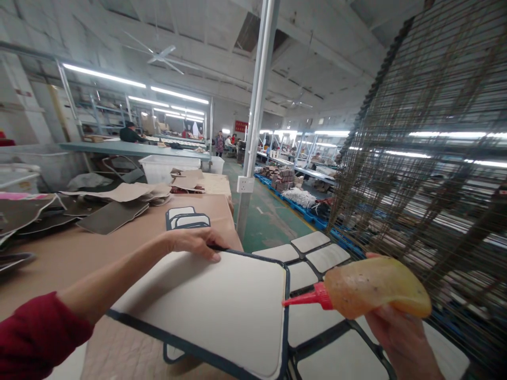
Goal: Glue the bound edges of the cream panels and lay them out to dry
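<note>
My left hand (198,244) grips the far edge of a white panel with a dark blue border (214,306), thumb on top and the fingers hidden under it. In my right hand (396,330) is a yellowish squeeze bottle (376,287) with a red nozzle (309,298), tilted on its side. The nozzle's tip touches or nearly touches the panel's right edge. A thin pale yellow line runs along that edge near the upper right corner. Most fingers of my right hand are hidden behind the bottle.
Several similar white panels (332,356) lie at the right beneath the bottle. A small stack of bordered pieces (188,217) rests on the brown table (138,232), near grey-brown sheets (114,214). A metal post (253,132) stands ahead, a wire rack (428,158) at right. Co-workers sit far back.
</note>
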{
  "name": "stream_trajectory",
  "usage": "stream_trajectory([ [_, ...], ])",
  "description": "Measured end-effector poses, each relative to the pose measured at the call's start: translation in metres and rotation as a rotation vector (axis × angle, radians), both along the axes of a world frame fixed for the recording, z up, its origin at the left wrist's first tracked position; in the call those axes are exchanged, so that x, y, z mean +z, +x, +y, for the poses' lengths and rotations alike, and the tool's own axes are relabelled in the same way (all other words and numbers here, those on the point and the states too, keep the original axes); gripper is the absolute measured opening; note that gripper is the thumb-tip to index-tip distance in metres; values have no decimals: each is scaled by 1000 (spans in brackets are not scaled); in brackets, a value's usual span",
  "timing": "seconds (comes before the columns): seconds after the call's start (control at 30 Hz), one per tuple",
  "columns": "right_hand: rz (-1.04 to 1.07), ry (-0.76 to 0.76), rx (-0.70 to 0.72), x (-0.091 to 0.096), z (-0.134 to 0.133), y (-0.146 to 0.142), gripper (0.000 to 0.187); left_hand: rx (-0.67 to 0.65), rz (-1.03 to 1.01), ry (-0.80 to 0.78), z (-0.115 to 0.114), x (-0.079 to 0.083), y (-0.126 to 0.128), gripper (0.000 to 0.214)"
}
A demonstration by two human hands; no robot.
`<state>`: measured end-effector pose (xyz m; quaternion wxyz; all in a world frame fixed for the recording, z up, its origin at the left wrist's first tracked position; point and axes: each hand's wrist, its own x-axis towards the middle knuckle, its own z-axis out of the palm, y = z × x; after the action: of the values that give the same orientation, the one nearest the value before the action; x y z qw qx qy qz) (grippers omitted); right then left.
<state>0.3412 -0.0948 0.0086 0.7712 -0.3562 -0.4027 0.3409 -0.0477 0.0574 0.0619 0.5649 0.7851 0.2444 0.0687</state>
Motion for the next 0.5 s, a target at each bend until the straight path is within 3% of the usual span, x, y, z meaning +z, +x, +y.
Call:
stream_trajectory([
  [0.33, -119, -90, -85, 7, -16, -7, 76, 19, 12, -42, 7, -5, -6, 45],
  [0.5, -122, -107, -23, 6, -18, -7, 78, 36, 8, -67, 6, -6, -8, 40],
])
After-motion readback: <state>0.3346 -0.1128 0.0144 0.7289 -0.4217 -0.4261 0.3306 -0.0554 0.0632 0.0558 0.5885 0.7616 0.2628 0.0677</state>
